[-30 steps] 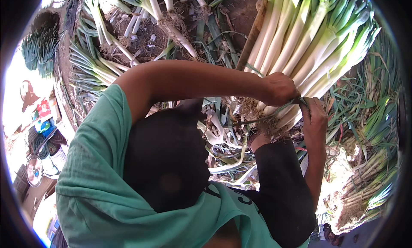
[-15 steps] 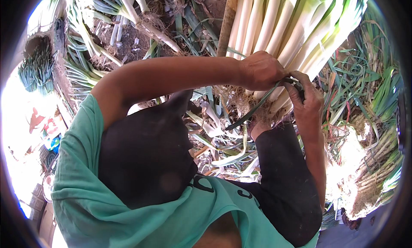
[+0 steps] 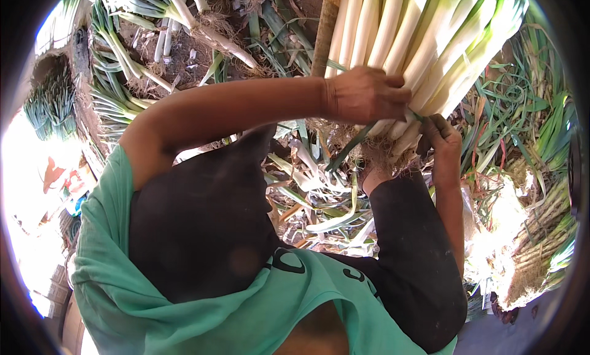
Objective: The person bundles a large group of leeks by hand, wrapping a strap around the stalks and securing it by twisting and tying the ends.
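Observation:
A thick bundle of leeks [image 3: 409, 38], with white stalks and roots toward me, lies at the upper right. A dark green leaf strip [image 3: 350, 147] runs around its root end, one tail hanging down at the left. My left hand [image 3: 370, 95] reaches across the stalks, its fingers closed on the strip. Beside the bundle's right edge, my right hand [image 3: 441, 135] pinches the strip between thumb and fingers. A short stretch of the strip shows between the two hands; its crossing is partly hidden by my fingers. The roots [image 3: 378, 151] hang just above my bare foot.
Loose leeks [image 3: 224, 47] with roots lie on the soil at the upper left. A wooden bar [image 3: 326, 32] stands along the bundle's left side. Leaf trimmings [image 3: 329, 207] litter the ground between my legs. Green leaves and more bundled stalks [image 3: 534, 232] lie at the right.
My left hand has shifted left and turned, its fingers now pointing right. My right hand has moved slightly down, drawing apart from the left. The strip's hanging tail has shortened.

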The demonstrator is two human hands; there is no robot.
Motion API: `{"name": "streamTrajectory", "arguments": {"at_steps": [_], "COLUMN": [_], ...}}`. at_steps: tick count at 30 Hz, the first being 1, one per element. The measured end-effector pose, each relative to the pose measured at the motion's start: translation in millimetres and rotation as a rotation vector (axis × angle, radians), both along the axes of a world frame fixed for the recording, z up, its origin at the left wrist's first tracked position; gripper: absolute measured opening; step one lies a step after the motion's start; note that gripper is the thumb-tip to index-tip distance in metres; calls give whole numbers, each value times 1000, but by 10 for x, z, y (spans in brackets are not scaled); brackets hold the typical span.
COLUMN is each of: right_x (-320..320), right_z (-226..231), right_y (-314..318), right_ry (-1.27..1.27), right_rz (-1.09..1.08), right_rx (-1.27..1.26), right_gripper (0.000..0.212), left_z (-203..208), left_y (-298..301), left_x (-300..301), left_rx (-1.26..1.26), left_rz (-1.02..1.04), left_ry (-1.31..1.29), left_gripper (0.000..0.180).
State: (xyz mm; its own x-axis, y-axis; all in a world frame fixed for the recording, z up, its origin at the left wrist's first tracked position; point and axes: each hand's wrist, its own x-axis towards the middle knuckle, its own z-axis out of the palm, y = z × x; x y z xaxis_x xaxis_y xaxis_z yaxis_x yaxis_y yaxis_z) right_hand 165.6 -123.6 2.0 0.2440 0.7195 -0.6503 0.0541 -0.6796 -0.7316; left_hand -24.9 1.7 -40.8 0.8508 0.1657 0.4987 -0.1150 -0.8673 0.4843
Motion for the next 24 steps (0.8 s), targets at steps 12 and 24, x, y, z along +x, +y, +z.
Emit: {"name": "streamTrajectory", "arguments": {"at_steps": [12,24], "right_x": [-32,-221], "right_z": [-79,111], "right_y": [24,376], "right_ry": [304,34], "right_rz": [-194,332], "right_rx": [41,509], "right_gripper": [17,19], "left_z": [322,-725], "left_y": [90,297], "left_x": [224,-83], "left_rx": [-1609,-1904], "left_rz": [-2,3], "left_ry": [417,434], "left_gripper": [47,11]}}
